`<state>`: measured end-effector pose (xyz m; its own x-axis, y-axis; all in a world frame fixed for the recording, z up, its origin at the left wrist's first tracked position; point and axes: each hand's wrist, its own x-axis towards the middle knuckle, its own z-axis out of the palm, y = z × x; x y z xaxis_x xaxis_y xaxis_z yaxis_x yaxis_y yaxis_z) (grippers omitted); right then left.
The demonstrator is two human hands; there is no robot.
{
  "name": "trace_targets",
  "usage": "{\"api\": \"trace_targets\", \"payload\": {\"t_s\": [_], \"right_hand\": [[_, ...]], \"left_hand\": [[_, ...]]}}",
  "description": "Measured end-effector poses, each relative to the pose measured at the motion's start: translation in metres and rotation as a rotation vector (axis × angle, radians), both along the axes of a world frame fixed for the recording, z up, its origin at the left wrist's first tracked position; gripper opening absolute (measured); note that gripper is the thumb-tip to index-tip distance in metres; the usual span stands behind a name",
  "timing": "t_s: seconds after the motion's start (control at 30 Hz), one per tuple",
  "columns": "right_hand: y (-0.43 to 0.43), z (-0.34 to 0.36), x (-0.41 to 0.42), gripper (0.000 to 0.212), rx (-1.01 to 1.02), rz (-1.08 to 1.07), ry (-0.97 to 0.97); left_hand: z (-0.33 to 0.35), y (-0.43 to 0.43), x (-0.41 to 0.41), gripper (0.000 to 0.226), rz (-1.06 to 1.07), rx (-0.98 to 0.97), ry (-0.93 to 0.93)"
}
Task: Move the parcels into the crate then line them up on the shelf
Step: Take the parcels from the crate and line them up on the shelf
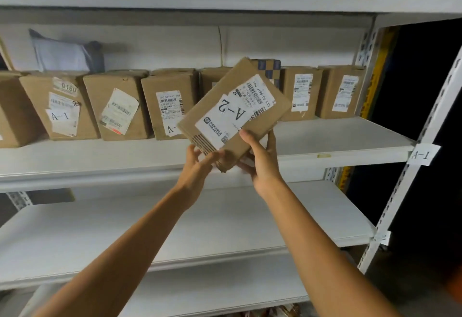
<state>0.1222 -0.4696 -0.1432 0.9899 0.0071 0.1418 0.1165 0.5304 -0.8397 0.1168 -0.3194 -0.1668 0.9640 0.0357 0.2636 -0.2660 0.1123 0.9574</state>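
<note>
Left hand (197, 166) and right hand (262, 164) are gripping 1 tilted parcel (235, 109) labelled A-2 before a white shelf (337, 139) carrying a row of boxes (170, 101).

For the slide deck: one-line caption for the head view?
Left hand and right hand hold a tilted A-2 parcel before boxes lined on the A-1 shelf.

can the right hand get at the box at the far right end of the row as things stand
Probably not yet: the right hand grips the A-2 parcel along with the left hand. The far right box itself stands unblocked, with bare shelf in front.
</note>
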Motion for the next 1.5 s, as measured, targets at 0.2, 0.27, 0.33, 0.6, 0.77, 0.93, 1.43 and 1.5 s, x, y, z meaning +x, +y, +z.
{"api": "trace_targets", "payload": {"t_s": [0.2,0.27,0.33,0.6,0.77,0.93,1.43,1.5], "right_hand": [[-0.001,0.022,0.029,0.064,-0.06,-0.085,-0.015],[-0.004,0.025,0.04,0.062,-0.111,-0.133,-0.038],[-0.007,0.025,0.051,0.064,-0.165,-0.159,-0.101],[-0.009,0.006,0.094,0.055,-0.346,-0.215,-0.195],[-0.003,0.0,0.128,0.059,-0.418,-0.201,-0.207],[0.0,-0.008,0.16,0.034,-0.546,-0.311,-0.192],[0.015,-0.005,0.22,0.057,-0.915,-0.513,-0.313],[0.015,-0.007,0.223,0.053,-0.949,-0.534,-0.338]], "left_hand": [[0.033,0.022,0.03,0.09,0.213,0.15,-0.27],[0.041,0.029,0.042,0.073,0.264,0.19,-0.309],[0.048,0.034,0.051,0.063,0.283,0.231,-0.316],[0.043,0.029,0.091,0.075,0.314,0.618,-0.42],[0.025,0.024,0.117,0.068,0.377,0.636,-0.34],[0.028,0.014,0.129,0.043,0.591,0.696,-0.417],[0.027,0.0,0.181,0.11,0.756,1.388,-0.411],[0.023,0.001,0.182,0.112,0.781,1.411,-0.414]]}}
